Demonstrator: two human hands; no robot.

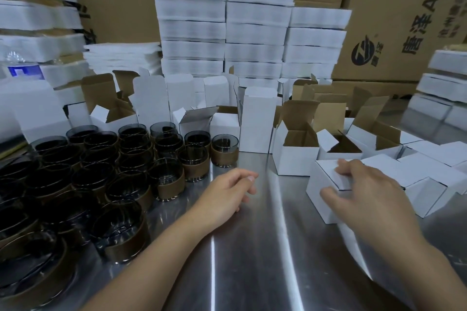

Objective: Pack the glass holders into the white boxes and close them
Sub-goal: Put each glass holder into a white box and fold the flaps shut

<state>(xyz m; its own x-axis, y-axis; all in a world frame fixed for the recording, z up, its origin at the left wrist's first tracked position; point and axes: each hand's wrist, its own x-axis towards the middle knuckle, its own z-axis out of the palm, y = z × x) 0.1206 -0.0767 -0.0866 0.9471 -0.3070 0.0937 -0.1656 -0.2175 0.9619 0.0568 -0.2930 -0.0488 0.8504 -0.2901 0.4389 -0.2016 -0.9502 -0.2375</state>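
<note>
Several dark glass holders with brown bands (106, 171) crowd the left side of the steel table (252, 247). A closed white box (326, 179) lies at centre right; my right hand (366, 197) holds it, thumb on its front face and fingers curled over its top. My left hand (227, 192) hovers over the bare table between the holders and the box, fingers loosely curled, holding nothing. Open white boxes (298, 149) with brown insides stand just behind, flaps up. One glass holder (225, 150) stands nearest the open boxes.
More closed white boxes (429, 171) lie at the right. Tall stacks of flat white box blanks (222, 33) rise at the back and left, with brown cartons (404, 20) behind. A tall upright white box (257, 121) stands mid-table. A water bottle (22, 68) sits far left.
</note>
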